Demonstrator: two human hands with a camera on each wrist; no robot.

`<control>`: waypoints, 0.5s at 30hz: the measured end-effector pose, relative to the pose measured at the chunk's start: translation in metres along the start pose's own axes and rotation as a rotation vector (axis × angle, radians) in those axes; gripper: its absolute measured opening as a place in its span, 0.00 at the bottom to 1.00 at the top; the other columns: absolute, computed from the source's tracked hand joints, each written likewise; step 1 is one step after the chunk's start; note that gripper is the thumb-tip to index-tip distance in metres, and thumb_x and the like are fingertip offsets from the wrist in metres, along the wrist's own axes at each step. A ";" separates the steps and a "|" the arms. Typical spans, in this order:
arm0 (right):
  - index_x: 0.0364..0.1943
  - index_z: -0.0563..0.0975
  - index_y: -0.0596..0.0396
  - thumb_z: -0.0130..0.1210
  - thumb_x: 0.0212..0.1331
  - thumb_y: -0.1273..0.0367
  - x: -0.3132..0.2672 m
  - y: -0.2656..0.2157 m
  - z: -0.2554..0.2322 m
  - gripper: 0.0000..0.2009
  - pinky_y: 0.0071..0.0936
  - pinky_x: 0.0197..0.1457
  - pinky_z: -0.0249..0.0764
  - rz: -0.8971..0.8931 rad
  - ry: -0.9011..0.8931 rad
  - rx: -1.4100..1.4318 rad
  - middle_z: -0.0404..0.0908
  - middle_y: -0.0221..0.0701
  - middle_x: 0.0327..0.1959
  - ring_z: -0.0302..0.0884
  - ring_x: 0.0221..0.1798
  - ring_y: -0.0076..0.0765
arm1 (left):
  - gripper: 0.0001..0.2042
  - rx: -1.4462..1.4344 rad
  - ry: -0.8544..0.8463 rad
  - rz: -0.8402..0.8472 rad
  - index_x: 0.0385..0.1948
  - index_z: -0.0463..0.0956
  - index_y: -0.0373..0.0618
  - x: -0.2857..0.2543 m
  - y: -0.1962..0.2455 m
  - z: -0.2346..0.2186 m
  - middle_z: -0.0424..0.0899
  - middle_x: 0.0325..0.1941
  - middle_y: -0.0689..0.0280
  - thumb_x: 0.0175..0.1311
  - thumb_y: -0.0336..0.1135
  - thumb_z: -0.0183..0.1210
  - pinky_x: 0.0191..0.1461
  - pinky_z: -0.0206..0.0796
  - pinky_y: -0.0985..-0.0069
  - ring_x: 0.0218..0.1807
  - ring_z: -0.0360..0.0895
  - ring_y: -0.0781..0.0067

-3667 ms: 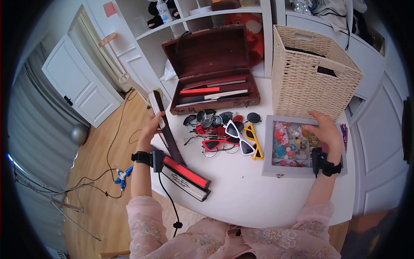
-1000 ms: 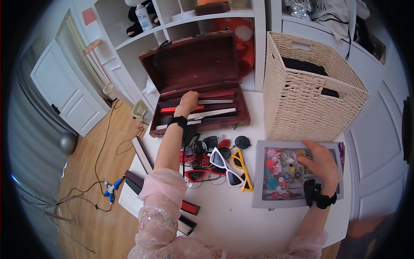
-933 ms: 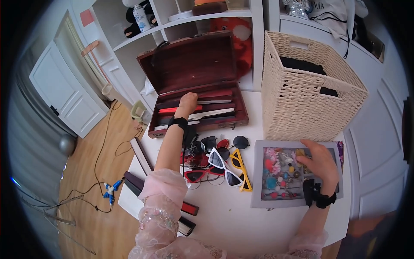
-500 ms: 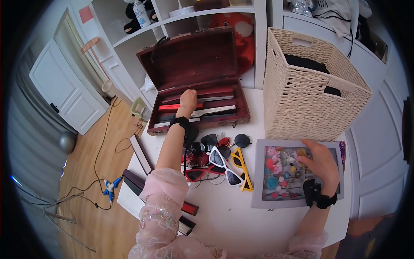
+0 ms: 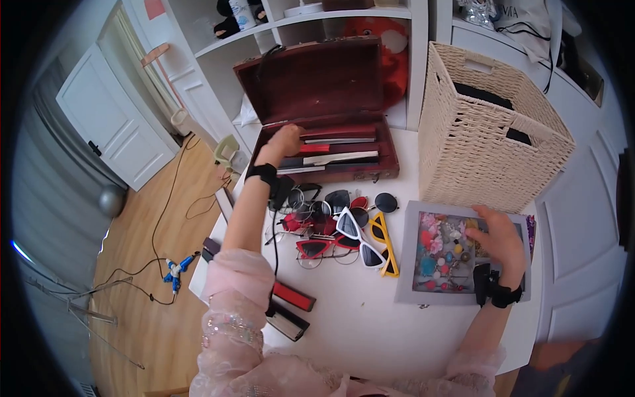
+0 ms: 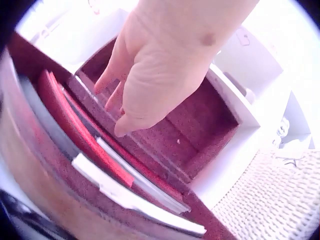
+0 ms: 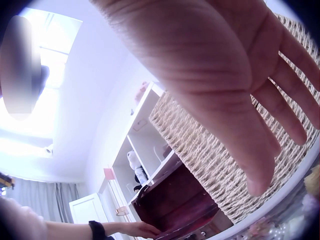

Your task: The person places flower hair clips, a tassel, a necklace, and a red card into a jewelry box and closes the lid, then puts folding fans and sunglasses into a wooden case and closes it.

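My left hand [image 5: 284,140] is at the left end of an open dark red wooden case [image 5: 317,89]. Its fingers point down loosely in the left wrist view, with nothing visible between them. Beneath them lie several folded hand fans, among them a red fan [image 6: 85,130] and a white fan [image 6: 135,200]. My right hand [image 5: 501,243] lies with extended, spread fingers over a grey display box [image 5: 407,258] with a see-through lid. Colourful trinkets [image 5: 436,255] show through it. In the right wrist view, the palm and fingers hold nothing.
Sunglasses and spectacles are heaped mid-table, with white sunglasses [image 5: 360,238] and yellow sunglasses [image 5: 383,241] on the right. More folded fans, including a red-edged fan [image 5: 294,296], lie at the table's left front. A tall woven basket [image 5: 489,152] stands behind the display box.
Earlier my left hand held a dark folded fan by the table's left edge, then reached into the case. Now it has shifted to the case's left end, fingers loose. My right hand stays on the box.
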State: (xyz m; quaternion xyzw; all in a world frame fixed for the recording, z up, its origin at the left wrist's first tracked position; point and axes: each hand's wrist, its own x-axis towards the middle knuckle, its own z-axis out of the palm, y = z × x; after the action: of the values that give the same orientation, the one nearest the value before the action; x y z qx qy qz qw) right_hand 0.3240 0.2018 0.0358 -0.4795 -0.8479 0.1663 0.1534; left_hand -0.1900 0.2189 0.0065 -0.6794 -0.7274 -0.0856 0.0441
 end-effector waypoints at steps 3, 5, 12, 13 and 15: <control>0.49 0.73 0.59 0.63 0.45 0.68 0.000 -0.006 -0.003 0.24 0.38 0.52 0.68 0.023 -0.023 0.006 0.78 0.47 0.42 0.73 0.48 0.53 | 0.12 -0.004 -0.076 -0.001 0.37 0.80 0.43 -0.031 -0.022 -0.040 0.81 0.40 0.54 0.50 0.33 0.56 0.52 0.68 0.67 0.46 0.76 0.54; 0.49 0.73 0.59 0.63 0.45 0.68 0.000 -0.007 -0.005 0.24 0.38 0.53 0.68 0.032 -0.045 0.021 0.78 0.46 0.43 0.73 0.48 0.53 | 0.07 -0.058 0.019 0.014 0.28 0.81 0.42 -0.064 -0.043 -0.053 0.83 0.31 0.59 0.49 0.32 0.58 0.40 0.71 0.70 0.35 0.80 0.60; 0.50 0.72 0.57 0.63 0.45 0.69 -0.002 -0.013 -0.006 0.24 0.37 0.56 0.65 0.043 -0.071 0.035 0.77 0.45 0.46 0.70 0.53 0.50 | 0.16 -0.077 -0.260 -0.454 0.20 0.79 0.36 -0.167 -0.073 -0.069 0.81 0.21 0.61 0.55 0.44 0.59 0.29 0.73 0.77 0.23 0.80 0.72; 0.50 0.72 0.57 0.63 0.45 0.69 -0.002 -0.014 -0.007 0.24 0.37 0.56 0.65 0.046 -0.067 0.025 0.77 0.45 0.46 0.71 0.52 0.50 | 0.21 -0.148 -0.336 -0.609 0.18 0.78 0.34 -0.178 -0.069 -0.068 0.81 0.20 0.61 0.56 0.48 0.58 0.25 0.73 0.79 0.21 0.80 0.73; 0.50 0.72 0.57 0.62 0.45 0.69 -0.002 -0.015 -0.006 0.23 0.36 0.55 0.66 0.047 -0.067 0.016 0.77 0.45 0.46 0.71 0.52 0.51 | 0.21 -0.161 -0.388 -0.668 0.18 0.78 0.35 -0.197 -0.061 -0.064 0.80 0.19 0.60 0.57 0.48 0.58 0.25 0.74 0.79 0.21 0.80 0.73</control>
State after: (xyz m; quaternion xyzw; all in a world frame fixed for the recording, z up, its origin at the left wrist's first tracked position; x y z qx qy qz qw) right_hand 0.3156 0.1935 0.0473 -0.4922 -0.8398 0.1924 0.1247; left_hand -0.2396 0.0098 0.0293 -0.4101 -0.8943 -0.0220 -0.1776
